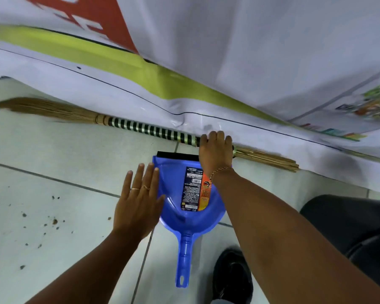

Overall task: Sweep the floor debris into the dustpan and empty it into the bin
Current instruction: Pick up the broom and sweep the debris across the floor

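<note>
A grass broom (140, 128) with a black-and-green striped handle lies on the tiled floor along the foot of a white banner. My right hand (215, 152) is closed over its handle near the stick end. A blue dustpan (184, 207) with a label lies flat on the tiles below the broom, handle pointing toward me. My left hand (138, 200) hovers open, fingers spread, just left of the pan's rim, holding nothing. Brown debris crumbs (53, 221) are scattered on the tiles at the left.
A printed white, green and red banner (206, 62) covers the upper half of the view. My black shoe (233, 279) and dark trouser leg (349, 227) are at the lower right. Pale tiles (42, 150) stretch to the left.
</note>
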`<state>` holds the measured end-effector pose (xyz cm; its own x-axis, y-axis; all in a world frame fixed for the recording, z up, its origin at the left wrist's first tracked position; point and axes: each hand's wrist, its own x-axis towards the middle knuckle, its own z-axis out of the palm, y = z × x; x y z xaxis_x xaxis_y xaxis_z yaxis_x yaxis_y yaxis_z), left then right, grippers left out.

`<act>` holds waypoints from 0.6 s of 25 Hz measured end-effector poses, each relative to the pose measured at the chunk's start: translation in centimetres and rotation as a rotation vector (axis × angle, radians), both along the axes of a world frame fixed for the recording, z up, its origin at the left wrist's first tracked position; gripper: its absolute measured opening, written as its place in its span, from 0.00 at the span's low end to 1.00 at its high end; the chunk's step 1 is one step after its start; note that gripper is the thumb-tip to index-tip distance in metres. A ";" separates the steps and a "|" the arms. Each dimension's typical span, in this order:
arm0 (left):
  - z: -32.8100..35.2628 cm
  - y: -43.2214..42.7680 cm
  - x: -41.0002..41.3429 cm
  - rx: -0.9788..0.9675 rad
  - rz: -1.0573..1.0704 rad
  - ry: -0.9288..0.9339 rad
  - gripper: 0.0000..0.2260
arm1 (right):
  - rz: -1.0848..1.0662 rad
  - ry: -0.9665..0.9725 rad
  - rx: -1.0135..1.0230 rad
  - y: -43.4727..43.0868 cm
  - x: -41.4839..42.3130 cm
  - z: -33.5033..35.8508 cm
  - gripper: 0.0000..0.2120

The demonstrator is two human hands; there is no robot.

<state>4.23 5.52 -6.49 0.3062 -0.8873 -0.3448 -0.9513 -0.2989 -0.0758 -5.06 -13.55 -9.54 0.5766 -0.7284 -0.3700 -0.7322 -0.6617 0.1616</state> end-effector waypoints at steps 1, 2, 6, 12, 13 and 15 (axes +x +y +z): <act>1.5 0.5 0.6 0.012 0.027 0.004 0.33 | 0.036 0.011 -0.014 0.6 0.2 1.8 0.16; 2.8 0.9 1.1 0.005 0.052 0.000 0.33 | 0.083 0.002 -0.032 1.2 0.5 3.4 0.14; 11.4 3.0 2.6 -0.040 0.150 0.022 0.30 | 0.190 -0.088 0.305 5.3 1.5 12.9 0.21; 23.1 9.1 3.9 -0.009 0.188 0.090 0.29 | 0.008 -0.139 0.263 17.8 2.1 25.0 0.21; 24.5 10.9 4.2 0.012 0.186 0.104 0.29 | -0.022 -0.145 0.316 20.0 1.9 26.1 0.21; 27.0 14.8 5.0 0.050 0.161 0.114 0.29 | -0.054 -0.019 0.535 24.2 1.9 28.4 0.20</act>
<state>9.26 20.34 20.49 0.3993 -0.8110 -0.4276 -0.8947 -0.4465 0.0114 -3.15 10.62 18.83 0.5542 -0.4696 -0.6873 -0.7667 -0.6095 -0.2017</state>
